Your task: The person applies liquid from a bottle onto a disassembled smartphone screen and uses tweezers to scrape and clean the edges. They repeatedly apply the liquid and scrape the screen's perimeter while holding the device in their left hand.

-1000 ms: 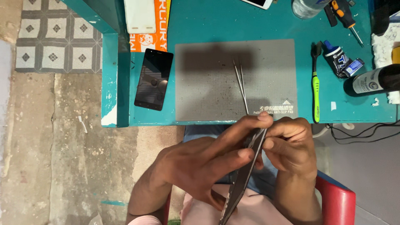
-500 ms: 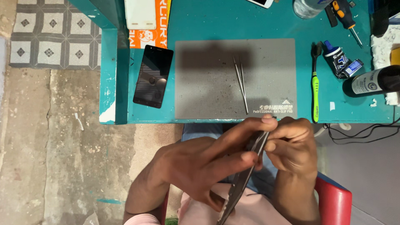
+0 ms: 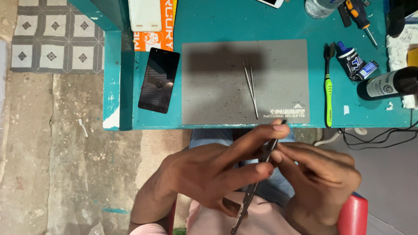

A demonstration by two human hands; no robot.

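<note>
My left hand [image 3: 209, 174] grips a thin dark device held edge-on [image 3: 254, 185], a flat phone-like slab that runs from my lap up toward the table edge. My right hand [image 3: 320, 174] pinches the same slab near its upper end, fingertips against the left hand's fingers. Both hands hover over my lap, just below the teal table's front edge [image 3: 217, 126]. On the grey anti-slip mat [image 3: 217, 82] above them lie metal tweezers [image 3: 250, 89].
A black phone [image 3: 159, 80] lies face up left of the mat. Right of the mat are a green toothbrush [image 3: 328, 87], a small tube [image 3: 352, 63], a dark bottle [image 3: 387, 83] and a screwdriver [image 3: 359, 17]. A red chair edge [image 3: 352, 215] sits at lower right.
The view has shifted slightly, so the table sits a little higher in frame. My hands keep their grip on the slab, with the right fingers sliding a bit along its upper edge.
</note>
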